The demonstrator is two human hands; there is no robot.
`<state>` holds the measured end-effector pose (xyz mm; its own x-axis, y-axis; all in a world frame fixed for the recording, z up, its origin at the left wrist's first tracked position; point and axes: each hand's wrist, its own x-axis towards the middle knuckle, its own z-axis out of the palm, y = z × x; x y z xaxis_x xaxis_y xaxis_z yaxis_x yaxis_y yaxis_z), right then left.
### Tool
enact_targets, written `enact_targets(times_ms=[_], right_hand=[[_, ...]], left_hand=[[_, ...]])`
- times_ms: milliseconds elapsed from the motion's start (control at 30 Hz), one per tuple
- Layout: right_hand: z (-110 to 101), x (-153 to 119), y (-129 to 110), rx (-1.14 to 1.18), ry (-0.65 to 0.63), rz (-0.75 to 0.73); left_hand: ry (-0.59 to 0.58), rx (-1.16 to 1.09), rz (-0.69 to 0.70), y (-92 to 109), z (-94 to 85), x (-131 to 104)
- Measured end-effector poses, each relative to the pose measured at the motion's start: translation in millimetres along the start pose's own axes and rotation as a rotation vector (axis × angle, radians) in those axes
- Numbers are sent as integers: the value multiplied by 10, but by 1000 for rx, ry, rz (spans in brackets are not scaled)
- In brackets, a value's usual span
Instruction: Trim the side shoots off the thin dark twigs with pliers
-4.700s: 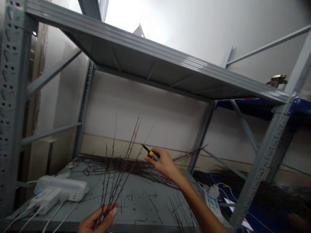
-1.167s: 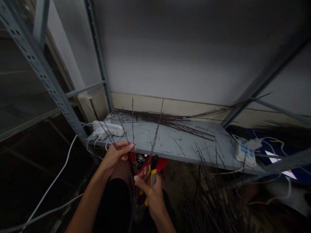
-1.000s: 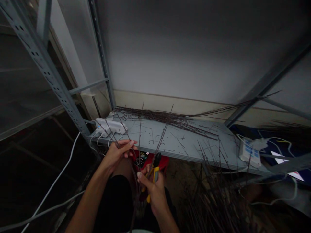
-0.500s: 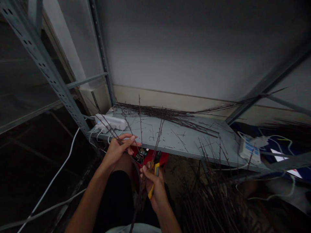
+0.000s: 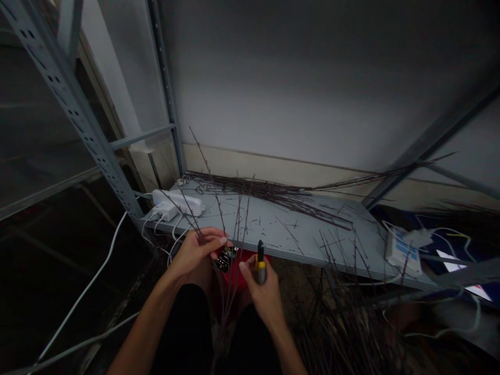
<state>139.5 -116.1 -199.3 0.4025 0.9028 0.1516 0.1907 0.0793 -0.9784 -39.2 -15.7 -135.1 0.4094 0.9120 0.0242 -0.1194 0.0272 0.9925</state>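
My left hand point(image 5: 203, 247) is closed round a thin, dark branching twig point(image 5: 224, 302), with thumb and fingers pinching one of its stems. The twig's stems fan upward over the shelf edge, and its lower end runs down between my legs. My right hand point(image 5: 261, 284) grips pruning shears point(image 5: 261, 263) with yellow and grey handles, their dark head pointing up. That hand sits just right of the twig's stems, apart from the left hand. A pile of similar bare twigs point(image 5: 269, 188) lies along the back of the grey shelf point(image 5: 234, 216).
A white power strip point(image 5: 179, 202) with plugged cables sits at the shelf's left end, by a metal upright point(image 5: 84, 125). Twig scraps dot the shelf. More twigs point(image 5: 344, 323) stand in a bundle at lower right, near another white box with cables point(image 5: 402, 250). Something red point(image 5: 238, 265) shows below the shelf.
My right hand has let go of the twig's stems and moved up and right with the shears, which now point more upright. My left hand has shifted slightly, still pinching the twig.
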Motion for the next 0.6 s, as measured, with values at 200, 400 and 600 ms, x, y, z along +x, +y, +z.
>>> enact_targets(times_ms=[200,400,600], right_hand=[[-474,683,-596,-845,-73,-725],[-534,1062,-1073,-1269,-275,-1023],[-549,1219,-1149,-1329,-333,-1191]], left_hand=[[-6,12,15,176,121,-40],[-59,27,16,317,202,-94],[-28,31,28,386,203,-119]])
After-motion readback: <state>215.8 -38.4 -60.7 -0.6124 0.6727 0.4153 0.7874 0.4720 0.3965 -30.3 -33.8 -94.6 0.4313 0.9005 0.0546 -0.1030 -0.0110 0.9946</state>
